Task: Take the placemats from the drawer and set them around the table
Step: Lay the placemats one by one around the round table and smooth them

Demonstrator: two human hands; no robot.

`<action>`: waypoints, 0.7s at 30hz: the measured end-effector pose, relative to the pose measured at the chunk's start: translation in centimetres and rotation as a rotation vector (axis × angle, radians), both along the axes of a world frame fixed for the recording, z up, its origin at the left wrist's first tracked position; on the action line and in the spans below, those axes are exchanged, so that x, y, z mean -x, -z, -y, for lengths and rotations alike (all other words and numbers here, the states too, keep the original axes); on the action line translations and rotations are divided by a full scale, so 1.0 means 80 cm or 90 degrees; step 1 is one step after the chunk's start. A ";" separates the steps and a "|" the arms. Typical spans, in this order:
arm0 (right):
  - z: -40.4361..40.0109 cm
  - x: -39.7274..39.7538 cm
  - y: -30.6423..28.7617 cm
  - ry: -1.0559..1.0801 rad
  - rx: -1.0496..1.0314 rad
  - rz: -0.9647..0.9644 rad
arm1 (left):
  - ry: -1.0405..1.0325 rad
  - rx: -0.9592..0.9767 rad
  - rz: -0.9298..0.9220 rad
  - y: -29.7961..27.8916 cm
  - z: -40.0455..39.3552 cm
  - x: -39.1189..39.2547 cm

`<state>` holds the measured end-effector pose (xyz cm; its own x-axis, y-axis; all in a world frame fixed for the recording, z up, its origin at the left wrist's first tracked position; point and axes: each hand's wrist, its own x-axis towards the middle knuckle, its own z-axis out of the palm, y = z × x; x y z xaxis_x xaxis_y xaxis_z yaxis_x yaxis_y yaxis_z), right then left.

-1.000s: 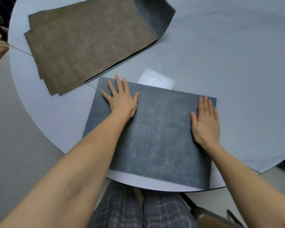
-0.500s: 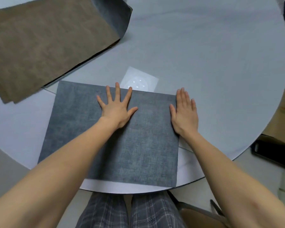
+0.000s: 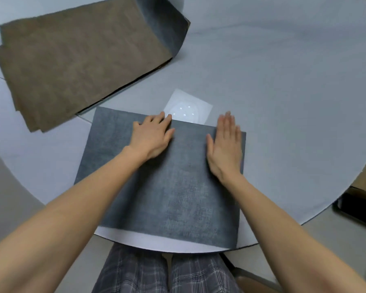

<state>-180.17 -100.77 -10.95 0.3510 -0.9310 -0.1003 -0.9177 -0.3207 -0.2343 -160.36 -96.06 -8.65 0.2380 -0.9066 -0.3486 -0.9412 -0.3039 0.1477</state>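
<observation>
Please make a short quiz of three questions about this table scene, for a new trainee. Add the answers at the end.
1. True or false: both hands lie flat on the grey placemat.
2. Which colour faces up on the stack of placemats at the far left? A brown, B red, C white.
3. Fill in: the grey placemat's far edge partly covers a small white ____.

Key
1. True: the left hand and the right hand are open, palms down on it.
2. A
3. square (what it is cannot be told)
</observation>
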 end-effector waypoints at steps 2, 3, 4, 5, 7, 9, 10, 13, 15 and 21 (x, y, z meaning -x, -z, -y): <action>-0.019 -0.081 -0.004 -0.086 -0.015 0.060 | -0.135 0.129 -0.085 0.001 -0.006 -0.035; -0.029 -0.118 -0.003 -0.113 -0.037 0.079 | -0.195 0.178 -0.131 0.005 -0.010 -0.053; -0.038 -0.149 0.000 -0.139 -0.056 0.081 | -0.219 0.205 -0.164 0.011 -0.014 -0.070; -0.046 -0.172 0.007 -0.169 -0.063 0.066 | -0.204 0.212 -0.177 0.021 -0.020 -0.086; -0.058 -0.196 0.027 -0.224 -0.041 0.013 | -0.097 0.186 -0.131 0.045 -0.034 -0.106; -0.061 -0.198 0.040 -0.225 -0.014 -0.015 | 0.031 0.161 -0.040 0.065 -0.047 -0.123; -0.062 -0.197 0.042 -0.220 -0.006 -0.022 | 0.059 0.156 -0.016 0.070 -0.051 -0.132; -0.064 -0.196 0.042 -0.222 0.000 -0.044 | -0.016 0.151 -0.014 0.069 -0.067 -0.168; -0.065 -0.198 0.039 -0.214 0.003 -0.046 | -0.056 0.136 -0.008 0.059 -0.068 -0.180; -0.067 -0.199 0.035 -0.211 -0.003 -0.067 | 0.073 0.105 -0.026 0.056 -0.060 -0.154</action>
<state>-164.24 -95.44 -13.77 0.6221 -0.7672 -0.1564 -0.7827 -0.6050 -0.1461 -148.05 -91.26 -13.11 0.1182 -0.9726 -0.2000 -0.9606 -0.1630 0.2251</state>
